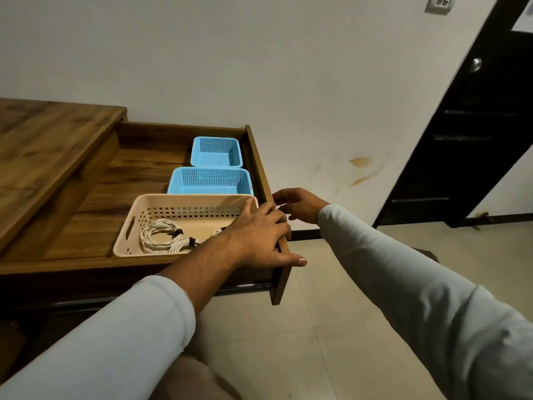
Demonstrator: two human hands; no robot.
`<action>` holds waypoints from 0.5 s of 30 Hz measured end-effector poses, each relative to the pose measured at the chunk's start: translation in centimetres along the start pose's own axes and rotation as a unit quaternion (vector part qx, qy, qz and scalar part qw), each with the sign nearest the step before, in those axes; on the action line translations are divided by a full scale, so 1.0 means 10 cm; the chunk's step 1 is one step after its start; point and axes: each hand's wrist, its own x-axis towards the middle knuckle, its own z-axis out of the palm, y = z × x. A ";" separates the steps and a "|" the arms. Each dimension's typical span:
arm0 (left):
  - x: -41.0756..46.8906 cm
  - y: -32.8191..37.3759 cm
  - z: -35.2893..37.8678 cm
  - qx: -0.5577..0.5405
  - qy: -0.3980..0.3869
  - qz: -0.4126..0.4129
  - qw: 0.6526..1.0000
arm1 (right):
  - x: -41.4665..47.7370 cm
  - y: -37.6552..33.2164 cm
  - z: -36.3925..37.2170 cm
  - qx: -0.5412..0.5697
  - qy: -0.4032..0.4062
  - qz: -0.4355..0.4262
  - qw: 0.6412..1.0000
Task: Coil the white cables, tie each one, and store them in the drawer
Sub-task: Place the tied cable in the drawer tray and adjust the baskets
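The wooden drawer (pixel 138 174) stands pulled out to the right. In it a beige basket (pixel 184 198) holds coiled white cables (pixel 161 236) tied with dark ties; my left arm hides part of them. My left hand (pixel 259 238) lies over the top edge of the drawer front (pixel 259 163), its fingers curled over to the outer side and the thumb stretched along the near end. My right hand (pixel 300 204) is on the outer side of the drawer front, fingers loosely bent with the tips at the panel, holding nothing.
Two blue mesh baskets (pixel 216 153) (pixel 210 180) sit empty behind the beige one in the drawer. The wooden desk top (pixel 43 145) lies at the left. A white wall is behind, a dark door (pixel 476 125) at the right, and tiled floor (pixel 331 313) below.
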 end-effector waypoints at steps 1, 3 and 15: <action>-0.02 -0.02 0.00 -0.001 0.005 0.001 1.000 | 0.01 -0.03 0.02 0.001 -0.001 -0.001 1.000; -0.07 -0.09 0.01 -0.002 0.009 0.001 1.000 | 0.03 -0.10 0.07 -0.001 -0.004 -0.005 1.000; -1.03 -0.86 -0.05 0.012 -0.002 -0.057 0.998 | 0.43 -0.92 0.81 -0.035 -0.047 -0.076 0.995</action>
